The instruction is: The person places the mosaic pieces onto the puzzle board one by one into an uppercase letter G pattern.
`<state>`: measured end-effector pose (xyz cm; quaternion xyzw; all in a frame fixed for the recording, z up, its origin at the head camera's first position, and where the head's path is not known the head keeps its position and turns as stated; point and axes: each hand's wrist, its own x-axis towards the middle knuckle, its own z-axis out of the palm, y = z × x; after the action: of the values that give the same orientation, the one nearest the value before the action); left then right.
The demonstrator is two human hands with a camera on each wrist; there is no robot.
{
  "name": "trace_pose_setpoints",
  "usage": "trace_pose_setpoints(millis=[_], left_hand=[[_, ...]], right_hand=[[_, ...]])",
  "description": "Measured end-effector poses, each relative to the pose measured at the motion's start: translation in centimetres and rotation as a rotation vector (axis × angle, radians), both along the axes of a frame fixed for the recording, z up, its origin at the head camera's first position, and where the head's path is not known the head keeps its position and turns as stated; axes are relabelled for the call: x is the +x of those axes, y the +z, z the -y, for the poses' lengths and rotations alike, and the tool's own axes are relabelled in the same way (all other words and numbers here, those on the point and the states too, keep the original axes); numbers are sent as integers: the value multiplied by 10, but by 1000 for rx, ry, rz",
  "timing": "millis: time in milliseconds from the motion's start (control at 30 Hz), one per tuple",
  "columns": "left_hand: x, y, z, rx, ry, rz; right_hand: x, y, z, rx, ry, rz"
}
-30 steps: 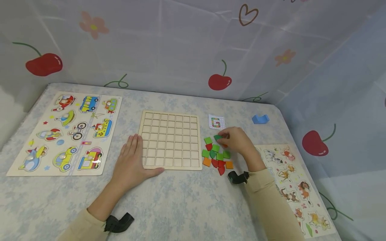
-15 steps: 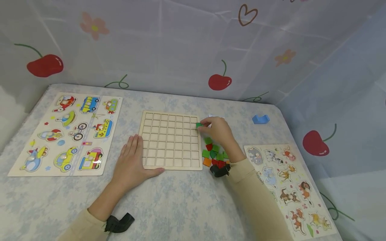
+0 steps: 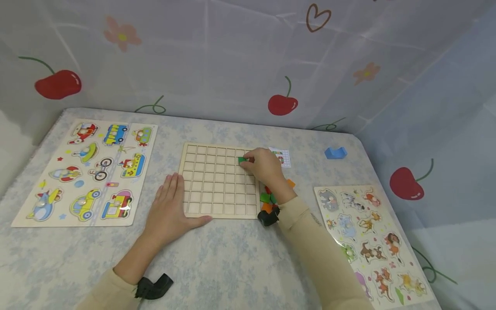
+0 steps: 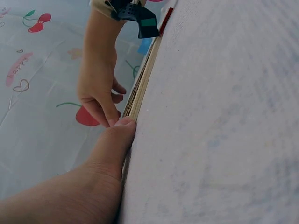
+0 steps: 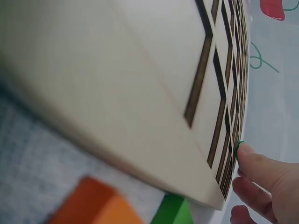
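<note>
You sit at kids' play corner: cherry curtain (image 3: pixel 248 64) behind table (image 3: pixel 232 258), vehicle puzzle (image 3: pixel 87 168) left of grid board (image 3: pixel 209 193), animal puzzle (image 3: pixel 368 237) right.

A worktop (image 3: pixel 232 267) under a pale blue-and-white mottled cloth fills the lower frame. Behind and along the right side hangs a translucent white curtain (image 3: pixel 217 56) printed with red cherries, pink flowers and a brown heart outline at upper right. Light is soft and even
</note>
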<state>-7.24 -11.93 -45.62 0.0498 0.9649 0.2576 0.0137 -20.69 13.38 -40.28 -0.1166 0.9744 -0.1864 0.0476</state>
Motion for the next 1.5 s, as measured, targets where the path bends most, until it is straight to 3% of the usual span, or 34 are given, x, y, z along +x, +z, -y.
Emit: trace_pose_setpoints(millis=[267,1033,1233,1500], left_hand=[[2,0,2,-7,-6,-4],[0,0,0,0,-5,-3],[0,-1,0,-4,-7,1],[0,-1,0,0,-5,-8]], right_hand=[[1,-5,4,-12,10,51],[1,-1,4,-47,34,36],[6,4,-16,-148,-9,59],[18,8,-70,-251,-96,72]])
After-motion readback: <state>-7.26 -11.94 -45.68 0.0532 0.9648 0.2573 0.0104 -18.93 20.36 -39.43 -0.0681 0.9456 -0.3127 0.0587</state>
